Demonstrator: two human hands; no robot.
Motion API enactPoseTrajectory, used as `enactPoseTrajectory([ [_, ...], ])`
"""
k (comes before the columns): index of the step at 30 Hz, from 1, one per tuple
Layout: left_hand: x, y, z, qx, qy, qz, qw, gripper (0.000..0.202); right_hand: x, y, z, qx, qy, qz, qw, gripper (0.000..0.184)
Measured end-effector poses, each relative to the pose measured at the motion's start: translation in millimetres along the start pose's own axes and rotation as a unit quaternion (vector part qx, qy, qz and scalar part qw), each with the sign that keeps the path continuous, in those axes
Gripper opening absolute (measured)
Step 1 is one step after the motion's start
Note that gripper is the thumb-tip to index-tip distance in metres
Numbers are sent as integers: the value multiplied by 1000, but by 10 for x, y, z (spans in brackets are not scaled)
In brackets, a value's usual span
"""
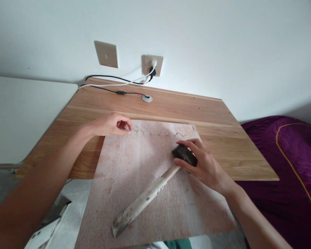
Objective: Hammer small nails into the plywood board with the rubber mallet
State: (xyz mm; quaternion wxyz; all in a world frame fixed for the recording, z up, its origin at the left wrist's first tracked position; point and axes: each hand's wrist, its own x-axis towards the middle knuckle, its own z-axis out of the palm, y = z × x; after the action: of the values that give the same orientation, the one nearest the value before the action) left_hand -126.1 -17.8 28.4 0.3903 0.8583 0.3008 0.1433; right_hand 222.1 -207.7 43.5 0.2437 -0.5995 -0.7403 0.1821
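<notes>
A pale, reddish-speckled board [129, 166] lies on the wooden desk and reaches past its front edge. Near its far edge stands a row of several small nails [152, 132], some of them leaning. My left hand [116, 124] is at the left end of this row, thumb and forefinger pinched on what looks like another small nail [130, 130], mostly hidden by the fingertips. My right hand [203, 162] grips the dark head of a hammer [145, 197] from above, right of the board's middle. The hammer's worn, whitish handle points toward the near left, resting on the board.
The wooden desk [186, 107] stands against a white wall with a plugged socket [158, 65]. Black and white cables [114, 83] cross its back left, near a round cable hole [147, 99]. A white tabletop [28, 121] is at left, purple fabric [272, 152] at right.
</notes>
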Motion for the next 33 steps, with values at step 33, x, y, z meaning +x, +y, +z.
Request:
enactPoseTrajectory([
  [33,-24,17,20,-8,24,2,1000,15,455,345,-210,-226,62,21,972,38],
])
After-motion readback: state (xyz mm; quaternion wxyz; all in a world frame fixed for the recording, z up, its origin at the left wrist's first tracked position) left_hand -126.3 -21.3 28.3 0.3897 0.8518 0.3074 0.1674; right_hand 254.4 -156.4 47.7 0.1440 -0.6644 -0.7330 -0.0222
